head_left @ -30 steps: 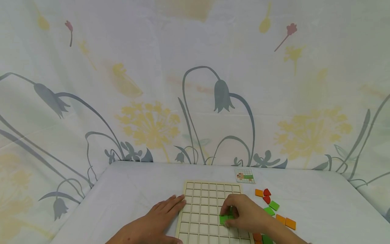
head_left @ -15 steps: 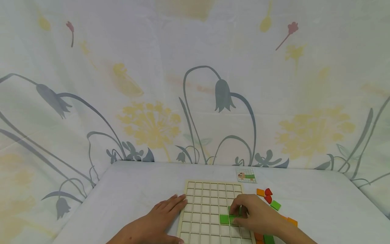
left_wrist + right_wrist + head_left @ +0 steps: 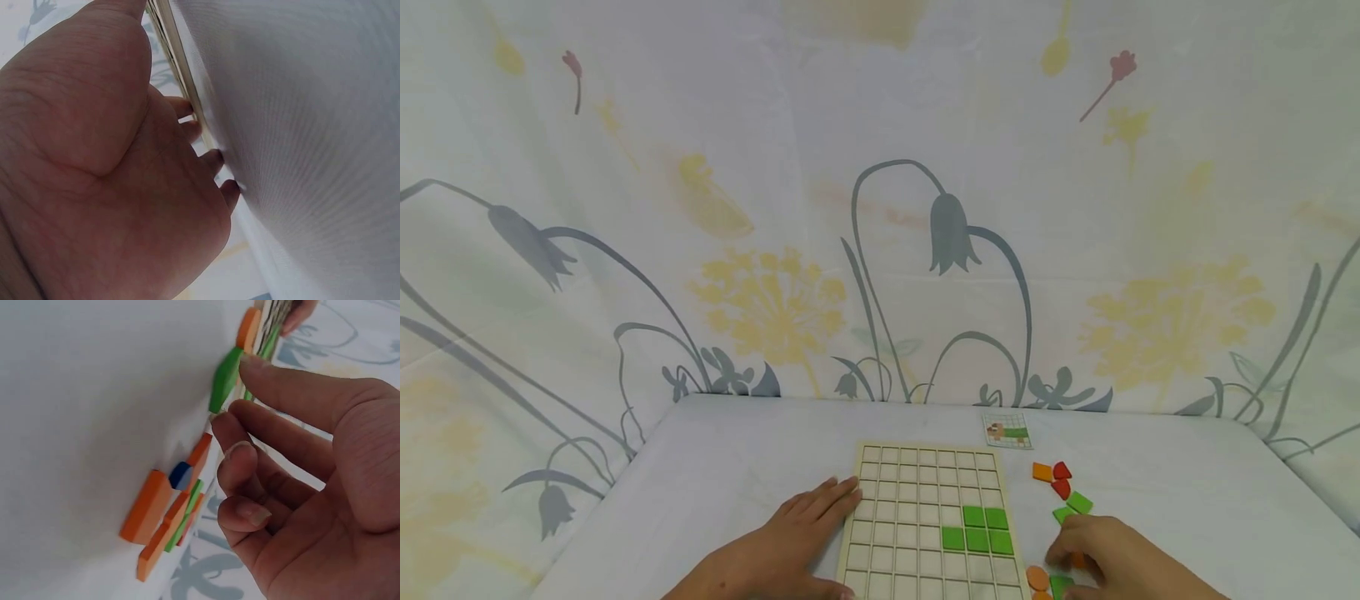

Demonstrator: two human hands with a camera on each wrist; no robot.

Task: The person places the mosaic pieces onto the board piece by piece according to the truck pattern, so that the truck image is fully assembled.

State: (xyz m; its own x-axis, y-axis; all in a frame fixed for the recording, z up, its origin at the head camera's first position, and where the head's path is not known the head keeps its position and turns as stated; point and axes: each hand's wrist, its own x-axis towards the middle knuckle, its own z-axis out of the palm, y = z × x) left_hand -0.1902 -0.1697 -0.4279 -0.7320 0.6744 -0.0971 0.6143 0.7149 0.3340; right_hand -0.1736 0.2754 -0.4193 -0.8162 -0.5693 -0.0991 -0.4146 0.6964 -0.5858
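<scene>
My left hand (image 3: 790, 542) lies flat with straight fingers, its fingertips at the left edge of a wooden grid board (image 3: 883, 534). In the left wrist view the fingers (image 3: 212, 161) touch that edge. Several green square tiles (image 3: 977, 540) sit in cells on the board's right side, in two adjoining rows. Right of the board, my right hand (image 3: 1112, 557) is over loose pieces, fingers bent and thumb apart from them. The right wrist view shows nothing pinched; its thumb tip overlaps a loose green tile (image 3: 225, 381).
A picture card (image 3: 1007, 431) lies beyond the board. Along its right side are an orange square (image 3: 1042, 472), red rounded pieces (image 3: 1062, 489), green tiles (image 3: 1079, 502) and orange round pieces (image 3: 1037, 577). A blue piece (image 3: 181, 476) shows among orange ones. A patterned curtain (image 3: 880, 208) hangs behind.
My right hand has let go of a green tile on the board and moved right to the loose pieces. More green tiles now show in the cells. My left hand stays put.
</scene>
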